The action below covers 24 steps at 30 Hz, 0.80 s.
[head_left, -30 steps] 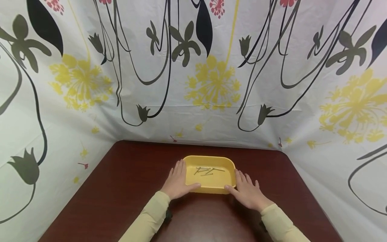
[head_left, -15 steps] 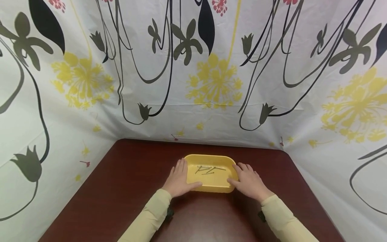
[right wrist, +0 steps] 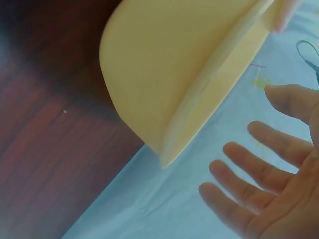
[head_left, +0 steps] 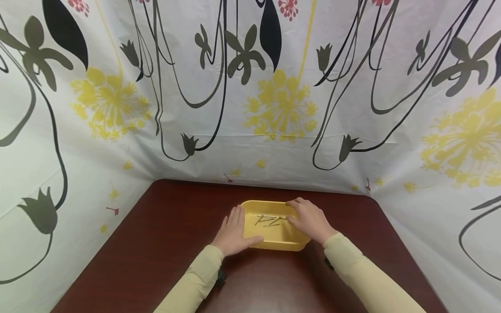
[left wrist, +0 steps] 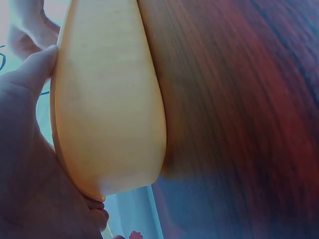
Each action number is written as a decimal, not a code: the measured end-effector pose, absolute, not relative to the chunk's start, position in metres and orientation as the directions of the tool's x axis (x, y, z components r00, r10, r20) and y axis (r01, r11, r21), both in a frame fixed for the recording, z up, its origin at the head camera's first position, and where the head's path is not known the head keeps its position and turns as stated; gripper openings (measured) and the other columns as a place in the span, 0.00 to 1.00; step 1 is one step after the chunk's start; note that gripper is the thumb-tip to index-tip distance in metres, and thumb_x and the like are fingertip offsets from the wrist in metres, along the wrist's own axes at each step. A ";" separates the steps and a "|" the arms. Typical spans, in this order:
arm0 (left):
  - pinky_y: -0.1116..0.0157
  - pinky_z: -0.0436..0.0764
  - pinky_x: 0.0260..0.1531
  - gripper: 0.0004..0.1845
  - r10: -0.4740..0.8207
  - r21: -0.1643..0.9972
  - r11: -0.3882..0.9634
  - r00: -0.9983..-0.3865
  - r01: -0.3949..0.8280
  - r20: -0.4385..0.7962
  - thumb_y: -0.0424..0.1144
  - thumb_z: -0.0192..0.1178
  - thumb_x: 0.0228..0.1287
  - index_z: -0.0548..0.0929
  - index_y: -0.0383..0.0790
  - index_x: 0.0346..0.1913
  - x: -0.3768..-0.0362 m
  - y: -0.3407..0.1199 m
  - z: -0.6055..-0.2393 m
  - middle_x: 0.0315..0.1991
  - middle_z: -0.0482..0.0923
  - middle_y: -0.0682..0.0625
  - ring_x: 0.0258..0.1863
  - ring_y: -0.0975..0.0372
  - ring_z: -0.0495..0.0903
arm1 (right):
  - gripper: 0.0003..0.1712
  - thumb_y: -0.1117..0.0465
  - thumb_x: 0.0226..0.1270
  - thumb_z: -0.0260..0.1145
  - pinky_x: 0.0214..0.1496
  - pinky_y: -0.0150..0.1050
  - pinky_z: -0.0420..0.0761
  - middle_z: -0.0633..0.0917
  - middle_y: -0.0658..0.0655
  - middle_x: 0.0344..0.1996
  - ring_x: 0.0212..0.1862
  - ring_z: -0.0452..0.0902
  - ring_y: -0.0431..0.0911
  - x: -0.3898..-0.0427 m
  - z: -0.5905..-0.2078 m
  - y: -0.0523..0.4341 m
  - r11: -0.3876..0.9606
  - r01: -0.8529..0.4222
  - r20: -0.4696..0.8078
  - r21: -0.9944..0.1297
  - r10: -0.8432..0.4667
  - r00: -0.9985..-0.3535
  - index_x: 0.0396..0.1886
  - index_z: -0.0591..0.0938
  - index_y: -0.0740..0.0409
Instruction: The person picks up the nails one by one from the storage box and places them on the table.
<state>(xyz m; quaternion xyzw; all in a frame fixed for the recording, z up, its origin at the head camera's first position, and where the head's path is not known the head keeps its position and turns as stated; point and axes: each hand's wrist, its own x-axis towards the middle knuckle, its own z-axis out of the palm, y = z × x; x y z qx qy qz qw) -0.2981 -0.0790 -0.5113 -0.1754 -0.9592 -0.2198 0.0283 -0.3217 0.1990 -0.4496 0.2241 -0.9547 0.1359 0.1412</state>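
A yellow plastic tray with rounded corners lies on the table, several thin metal nails loose on its floor. My left hand rests at the tray's left end, straight fingers along the side and thumb on the front rim. In the left wrist view that thumb touches the rim of the tray. Over the tray's right end hovers my right hand, fingers toward the nails. The right wrist view shows the right hand with spread fingers, holding nothing, apart from the tray wall.
The dark red-brown table reaches back to a white cloth with printed flowers, which hangs behind and at both sides. Both arms wear pale padded sleeves, with a small dark device under each wrist.
My right hand has left the tray's right side, risen and moved left over its right end. The left hand stays on the tray, and the nails lie as before.
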 end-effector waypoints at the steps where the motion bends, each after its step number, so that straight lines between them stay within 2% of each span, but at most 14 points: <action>1: 0.45 0.51 0.73 0.67 0.325 0.413 0.841 -0.937 0.349 0.132 0.80 0.53 0.56 0.43 0.30 0.79 -0.297 -0.079 -0.511 0.81 0.37 0.39 0.79 0.48 0.40 | 0.23 0.54 0.63 0.72 0.40 0.52 0.83 0.83 0.57 0.50 0.47 0.81 0.54 -0.325 -0.449 0.196 0.860 -0.475 0.331 -0.187 -0.401 -0.854 0.57 0.85 0.56; 10: 0.44 0.51 0.73 0.66 0.325 0.406 0.846 -0.938 0.345 0.121 0.79 0.54 0.57 0.44 0.30 0.79 -0.297 -0.077 -0.509 0.81 0.37 0.39 0.79 0.49 0.39 | 0.20 0.59 0.59 0.75 0.32 0.44 0.80 0.83 0.56 0.43 0.33 0.78 0.46 -0.351 -0.452 0.177 0.826 -0.549 0.231 -0.129 -0.513 -0.826 0.53 0.86 0.55; 17: 0.44 0.51 0.73 0.65 0.326 0.402 0.848 -0.938 0.346 0.120 0.78 0.55 0.57 0.45 0.30 0.79 -0.300 -0.079 -0.511 0.81 0.38 0.38 0.79 0.48 0.40 | 0.17 0.62 0.58 0.77 0.41 0.48 0.82 0.86 0.55 0.43 0.42 0.82 0.50 -0.361 -0.458 0.160 0.812 -0.571 0.121 -0.119 -0.559 -0.820 0.48 0.88 0.54; 19: 0.44 0.51 0.73 0.65 0.324 0.399 0.850 -0.939 0.344 0.119 0.78 0.55 0.57 0.45 0.30 0.79 -0.300 -0.079 -0.512 0.81 0.38 0.38 0.79 0.48 0.40 | 0.14 0.62 0.57 0.78 0.41 0.49 0.83 0.87 0.54 0.42 0.42 0.83 0.50 -0.362 -0.460 0.156 0.807 -0.577 0.102 -0.124 -0.568 -0.817 0.44 0.89 0.54; 24: 0.45 0.50 0.73 0.66 0.319 0.397 0.853 -0.941 0.338 0.116 0.78 0.54 0.57 0.44 0.31 0.80 -0.301 -0.079 -0.514 0.81 0.37 0.39 0.79 0.49 0.39 | 0.06 0.65 0.53 0.77 0.33 0.45 0.81 0.87 0.49 0.31 0.31 0.81 0.46 -0.366 -0.469 0.148 0.802 -0.591 0.105 -0.084 -0.582 -0.806 0.32 0.90 0.52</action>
